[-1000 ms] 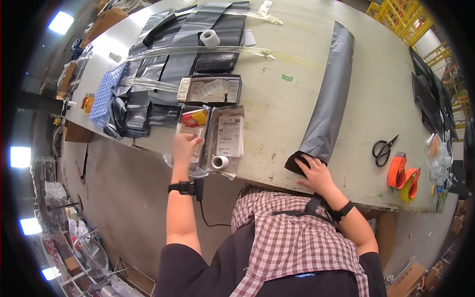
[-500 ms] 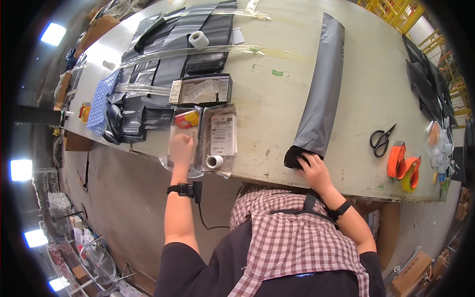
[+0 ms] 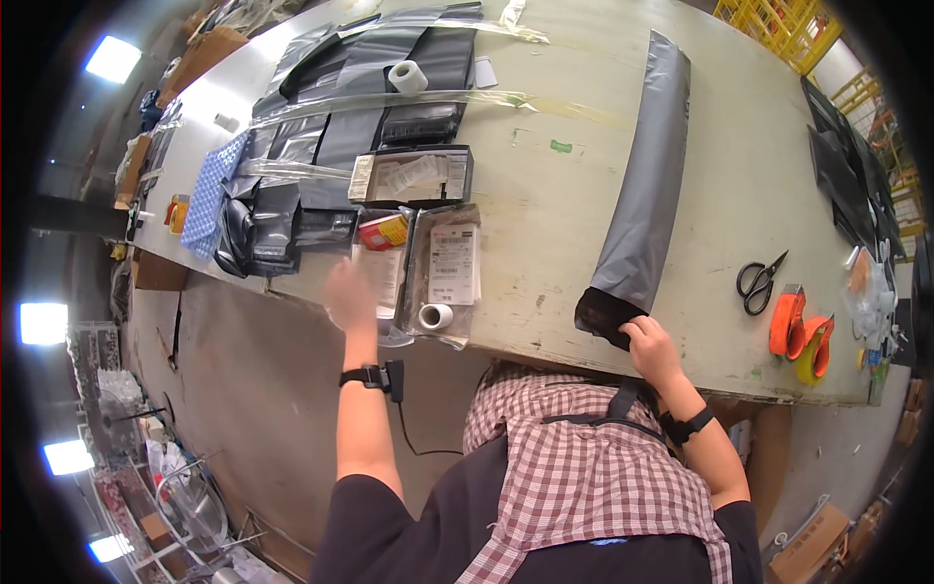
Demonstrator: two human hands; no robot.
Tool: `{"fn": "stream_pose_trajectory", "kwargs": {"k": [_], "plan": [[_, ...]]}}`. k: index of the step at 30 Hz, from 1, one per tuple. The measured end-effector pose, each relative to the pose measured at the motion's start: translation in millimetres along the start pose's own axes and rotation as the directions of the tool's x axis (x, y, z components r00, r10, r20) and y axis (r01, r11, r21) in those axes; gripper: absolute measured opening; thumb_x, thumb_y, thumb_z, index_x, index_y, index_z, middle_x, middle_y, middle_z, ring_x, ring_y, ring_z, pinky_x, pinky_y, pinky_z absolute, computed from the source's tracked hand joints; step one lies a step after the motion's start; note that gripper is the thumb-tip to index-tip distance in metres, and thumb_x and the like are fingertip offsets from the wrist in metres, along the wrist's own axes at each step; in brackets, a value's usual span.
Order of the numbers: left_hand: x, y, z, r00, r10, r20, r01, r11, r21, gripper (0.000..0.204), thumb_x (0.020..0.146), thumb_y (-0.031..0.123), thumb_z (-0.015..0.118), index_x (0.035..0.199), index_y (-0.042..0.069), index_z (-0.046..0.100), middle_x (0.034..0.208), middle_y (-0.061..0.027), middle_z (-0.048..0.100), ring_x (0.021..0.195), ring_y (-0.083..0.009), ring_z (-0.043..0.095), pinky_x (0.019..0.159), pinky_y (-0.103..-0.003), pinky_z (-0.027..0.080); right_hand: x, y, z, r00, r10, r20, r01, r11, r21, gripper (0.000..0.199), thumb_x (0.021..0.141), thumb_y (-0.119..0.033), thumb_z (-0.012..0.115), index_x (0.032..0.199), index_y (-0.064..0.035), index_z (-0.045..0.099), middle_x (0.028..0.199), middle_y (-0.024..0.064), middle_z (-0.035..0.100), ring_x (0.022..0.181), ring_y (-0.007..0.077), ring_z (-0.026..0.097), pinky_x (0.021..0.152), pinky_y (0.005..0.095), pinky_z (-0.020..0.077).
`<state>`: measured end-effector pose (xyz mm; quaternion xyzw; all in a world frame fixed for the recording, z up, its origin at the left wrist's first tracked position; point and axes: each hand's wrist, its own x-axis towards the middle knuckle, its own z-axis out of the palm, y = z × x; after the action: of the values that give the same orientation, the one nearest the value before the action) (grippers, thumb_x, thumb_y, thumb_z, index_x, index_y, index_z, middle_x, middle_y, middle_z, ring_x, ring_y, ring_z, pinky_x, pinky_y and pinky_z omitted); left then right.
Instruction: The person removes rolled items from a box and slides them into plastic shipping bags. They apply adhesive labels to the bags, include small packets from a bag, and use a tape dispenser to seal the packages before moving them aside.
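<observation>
A long grey plastic mailing bag (image 3: pixel 650 185) lies lengthwise on the table, with its black inner lining showing at the near mouth. My right hand (image 3: pixel 654 350) pinches the right edge of that mouth. At the near table edge, my left hand (image 3: pixel 350 297) is smeared by motion, so its fingers cannot be made out. Beside it stands a box holding white papers (image 3: pixel 387 277) and a red and yellow packet (image 3: pixel 382 232). The adjoining plastic-covered box holds a stack of printed labels (image 3: pixel 453 263) and a small white roll (image 3: pixel 435 316).
Behind these boxes stands a black box (image 3: pixel 457 177) of paper slips. Dark plastic bags (image 3: pixel 355 131) lie under clear strips at the left, with a white roll (image 3: pixel 407 77) on them. Black scissors (image 3: pixel 760 282) and orange tape dispensers (image 3: pixel 786 321) lie at right.
My left hand has shifted off the papers toward the table edge, uncovering them. My right hand has slid to the right edge of the bag's mouth, which gapes wider.
</observation>
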<state>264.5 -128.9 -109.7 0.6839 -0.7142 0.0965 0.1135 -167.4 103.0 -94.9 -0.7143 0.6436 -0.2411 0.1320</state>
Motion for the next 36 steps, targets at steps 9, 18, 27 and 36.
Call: {"fn": "stream_pose_trajectory", "kwargs": {"k": [9, 18, 27, 36], "plan": [[-0.8, 16.0, -36.3, 0.989, 0.057, -0.138, -0.062, 0.998, -0.032, 0.019, 0.076, 0.013, 0.063, 0.095, 0.009, 0.065, 0.103, -0.0091, 0.059, 0.096, -0.0280, 0.054, 0.078, -0.037, 0.045, -4.9, 2.4, -0.5, 0.997, 0.037, 0.069, -0.040, 0.998, 0.050, 0.022, 0.069, 0.006, 0.050, 0.087, -0.0040, 0.058, 0.083, 0.0109, 0.055, 0.080, 0.0300, 0.055, 0.071, 0.0375, 0.0465], [0.7, 26.7, -21.0, 0.997, -0.066, 0.041, 0.073, 0.981, -0.181, 0.055, 0.066, 0.014, 0.076, 0.115, 0.007, 0.051, 0.096, -0.0159, 0.059, 0.090, -0.0299, 0.057, 0.079, -0.038, 0.045, 3.0, 1.2, -3.0, 0.988, 0.064, 0.143, -0.074, 0.995, 0.063, 0.020, 0.070, 0.005, 0.050, 0.085, -0.0052, 0.058, 0.079, 0.0112, 0.055, 0.078, 0.0305, 0.055, 0.069, 0.0380, 0.0466], [-6.5, 31.3, 1.8, 0.987, -0.111, 0.115, 0.144, 0.931, -0.337, 0.038, 0.071, 0.024, 0.073, 0.098, 0.001, 0.059, 0.088, -0.0133, 0.057, 0.083, -0.0290, 0.055, 0.075, -0.038, 0.044, -4.5, -6.6, -3.4, 0.985, 0.062, 0.159, -0.072, 0.996, 0.057, 0.018, 0.072, 0.002, 0.049, 0.085, -0.0060, 0.059, 0.079, 0.0098, 0.056, 0.077, 0.0298, 0.056, 0.067, 0.0381, 0.0470], [-4.8, 29.8, -2.8, 0.999, 0.054, -0.009, -0.050, 0.842, -0.536, 0.015, 0.073, 0.013, 0.070, 0.080, -0.001, 0.067, 0.072, -0.0085, 0.063, 0.061, -0.0187, 0.059, 0.060, -0.029, 0.047, -13.4, -10.5, -4.0, 0.977, 0.066, 0.201, -0.082, 0.994, 0.076, 0.017, 0.074, 0.001, 0.049, 0.085, -0.0066, 0.060, 0.083, 0.0091, 0.058, 0.080, 0.0293, 0.057, 0.068, 0.0376, 0.0476]]}}
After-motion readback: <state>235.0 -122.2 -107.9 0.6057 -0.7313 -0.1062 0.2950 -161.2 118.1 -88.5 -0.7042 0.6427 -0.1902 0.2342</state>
